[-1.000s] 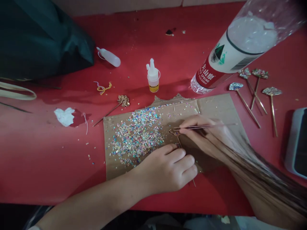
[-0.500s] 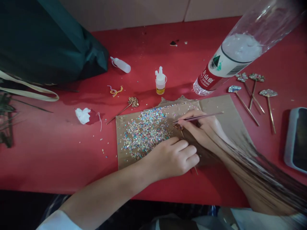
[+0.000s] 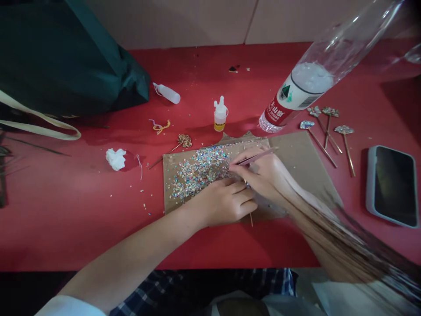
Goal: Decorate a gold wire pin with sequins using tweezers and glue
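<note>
My left hand [image 3: 230,202] is closed around a thin metal hairpin [image 3: 251,219]; its stick shows below my fingers, and its head is mostly hidden by my hands. My right hand [image 3: 263,169] pinches a pair of slim pinkish tweezers [image 3: 256,156], their tips pointing left at the edge of a pile of shiny, many-coloured flakes [image 3: 197,169]. The flakes are spread over the left half of a flat cardboard piece [image 3: 296,153]. Both hands are close together above the cardboard, the right just beyond the left.
Behind the cardboard stand a small glue bottle [image 3: 220,115] and a large water bottle [image 3: 289,94]; another small bottle [image 3: 167,93] lies on its side. Several decorated hairpins [image 3: 345,140] and a phone [image 3: 394,186] lie right. Left are a tissue [image 3: 115,159], a gold flower hairpin [image 3: 184,140] and a dark bag [image 3: 82,66].
Both hands have moved left with the hairpin and tweezers, and the tweezer tips are now nearer the flakes. The view has shifted, showing more of the phone.
</note>
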Demonstrator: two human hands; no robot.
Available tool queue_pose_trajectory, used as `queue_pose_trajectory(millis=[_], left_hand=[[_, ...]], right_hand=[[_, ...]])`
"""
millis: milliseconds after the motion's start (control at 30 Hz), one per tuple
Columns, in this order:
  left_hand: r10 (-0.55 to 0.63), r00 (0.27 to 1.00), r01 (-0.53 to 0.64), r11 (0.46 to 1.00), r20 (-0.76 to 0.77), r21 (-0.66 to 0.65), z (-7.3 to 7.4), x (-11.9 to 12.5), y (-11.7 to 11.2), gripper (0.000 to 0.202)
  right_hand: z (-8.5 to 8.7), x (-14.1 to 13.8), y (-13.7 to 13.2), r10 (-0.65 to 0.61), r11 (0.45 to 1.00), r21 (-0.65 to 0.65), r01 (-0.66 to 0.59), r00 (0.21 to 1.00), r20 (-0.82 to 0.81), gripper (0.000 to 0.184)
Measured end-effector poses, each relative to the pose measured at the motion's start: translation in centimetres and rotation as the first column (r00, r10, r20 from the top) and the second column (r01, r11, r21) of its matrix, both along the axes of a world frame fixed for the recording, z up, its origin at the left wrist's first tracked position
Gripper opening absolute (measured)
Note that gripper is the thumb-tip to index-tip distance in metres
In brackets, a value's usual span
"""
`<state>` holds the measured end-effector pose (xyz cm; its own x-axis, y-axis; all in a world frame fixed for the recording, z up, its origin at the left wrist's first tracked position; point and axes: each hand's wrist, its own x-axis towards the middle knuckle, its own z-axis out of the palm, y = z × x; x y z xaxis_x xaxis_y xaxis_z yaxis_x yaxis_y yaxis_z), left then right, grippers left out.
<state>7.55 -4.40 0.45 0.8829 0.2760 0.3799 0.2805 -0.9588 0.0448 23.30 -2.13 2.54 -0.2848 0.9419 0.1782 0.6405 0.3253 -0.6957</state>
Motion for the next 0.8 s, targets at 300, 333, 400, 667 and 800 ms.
queue_pose_trajectory(millis=[300,333,400,667,800], left_hand=[[0.001,1.0,-0.003,0.997,0.021,0.079,0.1,-0.5,-1.1,0.018],[0.002,1.0,-0.004,0.997,0.021,0.081,0.1,-0.6,-1.2,0.017],[0.001,1.0,-0.003,0.996,0.022,0.084,0.0,-0.7,-1.3,0.016],[0.0,1.0,-0.002,0.998,0.021,0.071,-0.2,-0.8,-1.2,0.017],[-0.007,1.0,0.005,0.998,0.026,0.07,-0.2,-0.8,-1.2,0.019]], right_hand=[[-0.3,-1.8,0.2,0.238,0.957,0.123,-0.264,0.952,0.192,0.015],[-0.4,-1.8,0.2,0.252,0.955,0.107,-0.275,0.949,0.19,0.014],[-0.4,-1.9,0.4,0.267,0.956,0.072,-0.285,0.944,0.197,0.012],[-0.5,-2.0,0.5,0.271,0.957,0.051,-0.285,0.943,0.192,0.012],[-0.7,-1.8,0.4,0.238,0.96,0.102,-0.259,0.953,0.186,0.012]])
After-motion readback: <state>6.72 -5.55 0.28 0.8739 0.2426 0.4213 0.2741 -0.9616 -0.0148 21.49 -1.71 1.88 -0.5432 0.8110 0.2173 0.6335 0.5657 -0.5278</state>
